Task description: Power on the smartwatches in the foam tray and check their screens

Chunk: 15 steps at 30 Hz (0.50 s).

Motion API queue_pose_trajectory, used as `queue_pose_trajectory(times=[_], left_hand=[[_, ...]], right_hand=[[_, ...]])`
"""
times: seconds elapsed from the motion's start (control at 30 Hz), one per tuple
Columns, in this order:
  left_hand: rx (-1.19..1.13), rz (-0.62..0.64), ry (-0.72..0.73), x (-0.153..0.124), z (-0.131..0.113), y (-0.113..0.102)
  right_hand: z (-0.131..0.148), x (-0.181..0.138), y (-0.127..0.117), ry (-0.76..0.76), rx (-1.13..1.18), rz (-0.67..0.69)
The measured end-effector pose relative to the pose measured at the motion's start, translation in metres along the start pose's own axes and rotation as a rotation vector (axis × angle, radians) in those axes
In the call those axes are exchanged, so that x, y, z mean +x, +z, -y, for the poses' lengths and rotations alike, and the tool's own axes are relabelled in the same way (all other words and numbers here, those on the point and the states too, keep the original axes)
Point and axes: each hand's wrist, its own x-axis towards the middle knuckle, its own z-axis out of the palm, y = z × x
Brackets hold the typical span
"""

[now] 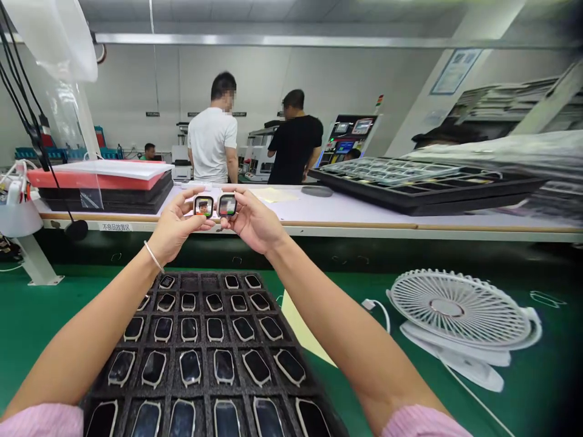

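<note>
Side by side, two small smartwatch bodies without straps are held up level with the shelf edge. My left hand (175, 226) pinches one smartwatch (203, 207), its screen lit with a picture. The other smartwatch (227, 205) is gripped by the fingers of my right hand (255, 220); light and some colour show on its glass. Both screens face me. Below my hands lies a black foam tray (207, 346) of square pockets, most of them filled with similar watch bodies. In its far row, two pockets between my wrists hold no watch.
On the green bench (364, 388), a white fan (455, 309) lies at right with its cable, beside a yellow sheet (303, 331). Along the raised shelf (291, 212) stand red and black trays (98, 182) and a large black tray (423, 182). Two people stand beyond.
</note>
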Motion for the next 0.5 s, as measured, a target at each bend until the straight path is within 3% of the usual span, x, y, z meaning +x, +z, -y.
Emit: queue_pose_trajectory(times=[0.23, 0.5], left_hand=[[0.104, -0.025, 0.231, 0.024, -0.021, 0.010], [0.153, -0.040, 0.268, 0.024, -0.029, 0.008]], right_hand=[[0.036, 0.015, 0.008, -0.119, -0.121, 0.107], [0.039, 0.011, 0.012, -0.155, -0.178, 0.136]])
